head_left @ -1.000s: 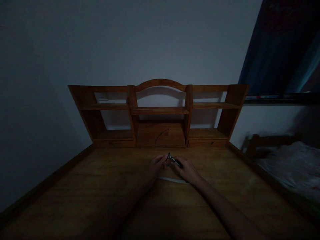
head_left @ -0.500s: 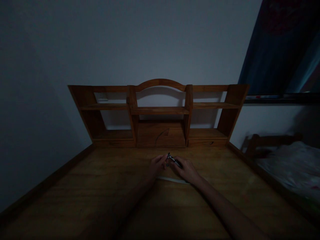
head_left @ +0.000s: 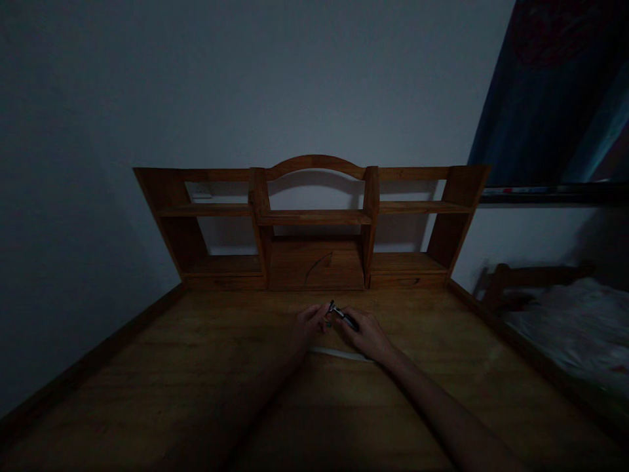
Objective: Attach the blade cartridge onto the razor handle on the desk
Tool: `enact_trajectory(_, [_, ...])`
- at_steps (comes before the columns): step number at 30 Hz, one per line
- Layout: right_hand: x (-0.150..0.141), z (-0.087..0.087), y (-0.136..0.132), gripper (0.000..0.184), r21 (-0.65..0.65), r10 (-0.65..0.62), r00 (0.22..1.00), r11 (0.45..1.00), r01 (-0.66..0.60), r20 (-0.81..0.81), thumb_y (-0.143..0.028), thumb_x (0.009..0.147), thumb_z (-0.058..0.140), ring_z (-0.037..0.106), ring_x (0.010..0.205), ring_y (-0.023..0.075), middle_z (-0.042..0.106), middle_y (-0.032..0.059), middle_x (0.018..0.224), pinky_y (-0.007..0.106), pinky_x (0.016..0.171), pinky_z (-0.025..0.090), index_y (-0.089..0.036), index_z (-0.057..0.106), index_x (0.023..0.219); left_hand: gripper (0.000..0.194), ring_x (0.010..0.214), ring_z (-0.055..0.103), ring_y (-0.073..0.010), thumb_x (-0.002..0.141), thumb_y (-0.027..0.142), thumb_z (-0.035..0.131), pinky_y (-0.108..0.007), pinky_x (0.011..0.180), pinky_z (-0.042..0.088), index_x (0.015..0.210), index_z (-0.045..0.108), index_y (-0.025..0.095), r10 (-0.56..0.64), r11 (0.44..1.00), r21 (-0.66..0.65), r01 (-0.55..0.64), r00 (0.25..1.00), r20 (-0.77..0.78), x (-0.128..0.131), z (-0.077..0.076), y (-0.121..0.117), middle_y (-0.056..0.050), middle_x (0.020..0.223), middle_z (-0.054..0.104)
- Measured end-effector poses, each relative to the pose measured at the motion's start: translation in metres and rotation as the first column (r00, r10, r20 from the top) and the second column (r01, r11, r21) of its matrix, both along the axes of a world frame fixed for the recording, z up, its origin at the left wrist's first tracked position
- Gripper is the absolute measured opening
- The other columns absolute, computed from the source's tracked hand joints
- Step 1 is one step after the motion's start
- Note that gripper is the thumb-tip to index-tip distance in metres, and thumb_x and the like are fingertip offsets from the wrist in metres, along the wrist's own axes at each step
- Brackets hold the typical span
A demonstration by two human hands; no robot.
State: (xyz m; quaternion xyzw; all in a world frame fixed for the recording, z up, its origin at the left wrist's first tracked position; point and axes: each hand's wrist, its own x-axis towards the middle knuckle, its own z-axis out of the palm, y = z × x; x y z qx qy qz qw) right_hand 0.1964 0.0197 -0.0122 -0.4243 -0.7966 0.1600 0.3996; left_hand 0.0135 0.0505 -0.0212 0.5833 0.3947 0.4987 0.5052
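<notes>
My right hand (head_left: 364,332) is closed around the dark handle of what looks like a razor (head_left: 339,311), with a silvery neck and a small black crosswise head. The head points up and left, toward my left hand (head_left: 308,324). My left fingers are curled together, their tips right at the razor's head. Beneath them shows a tiny greyish-green bit (head_left: 328,323), too small and dark to name. Behind my wrists a thin pale strip (head_left: 341,354) lies across the desk, its right end reaching my right wrist.
The wooden desk (head_left: 314,400) spreads under both arms. A wooden shelf unit (head_left: 314,217) with several compartments stands along its back edge, against a pale wall. Off to the right are a bed with pale bedding (head_left: 580,328) and a dark blue curtain (head_left: 535,98). The light is dim.
Both hands stay in nearly the same place, with the razor still in my right hand. The left fingers shift only slightly near its head.
</notes>
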Motion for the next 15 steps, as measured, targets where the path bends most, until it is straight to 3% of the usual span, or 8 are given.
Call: enact_trajectory(15, [0.0008,-0.0020,0.0009,0.023,0.014,0.017,1.000,1.000,-0.017,-0.016,-0.030,0.094,0.049,0.065,0.089,0.0196,0.070,0.0050,0.101,0.027,0.078,0.047,-0.022,0.064,0.110,0.046,0.057,0.053,-0.0128,0.078,0.061,0.058,-0.024,0.055,0.039,0.081,0.065,0.015,0.003,1.000,0.000,-0.003,1.000,-0.001,0.0002,-0.0021,-0.0001,-0.003,0.071,0.062])
